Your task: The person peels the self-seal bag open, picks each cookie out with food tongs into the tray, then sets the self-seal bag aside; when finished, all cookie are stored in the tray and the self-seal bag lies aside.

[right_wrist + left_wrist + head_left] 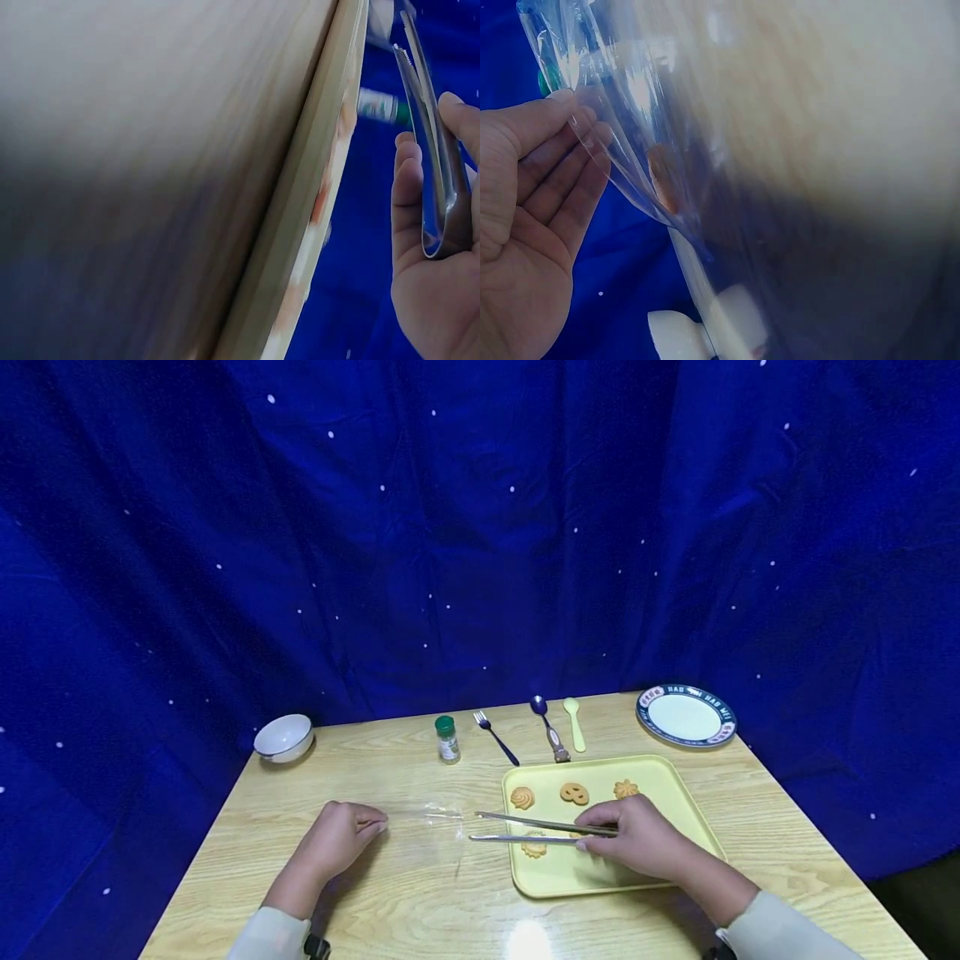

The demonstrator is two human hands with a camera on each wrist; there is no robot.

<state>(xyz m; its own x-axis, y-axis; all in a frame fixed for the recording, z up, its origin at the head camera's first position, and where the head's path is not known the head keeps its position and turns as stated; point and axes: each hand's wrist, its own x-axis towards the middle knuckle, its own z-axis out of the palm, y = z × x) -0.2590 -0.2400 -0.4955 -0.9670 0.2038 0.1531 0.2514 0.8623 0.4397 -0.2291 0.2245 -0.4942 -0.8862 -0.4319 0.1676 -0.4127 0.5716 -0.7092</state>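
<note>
My left hand (341,837) pinches one end of a clear plastic bag (641,97) between thumb and fingers, above the table's left half. Through the film in the left wrist view a small brown patch (662,180) shows; I cannot tell whether it lies inside the bag. My right hand (637,837) holds metal tongs (540,839) over the yellow tray (555,885). The tongs' arms are spread, nothing is between their tips, and they point left toward the bag. Several cookies (522,797) lie on the tray, one partly hidden beneath the tongs.
Along the back stand a white bowl (285,739) at left, a green-capped seasoning bottle (447,742), a fork (497,739), a dark spoon (551,731) and a pale yellow spoon (575,725). A blue-rimmed plate (684,717) sits at the back right corner. A blue curtain (480,543) hangs behind.
</note>
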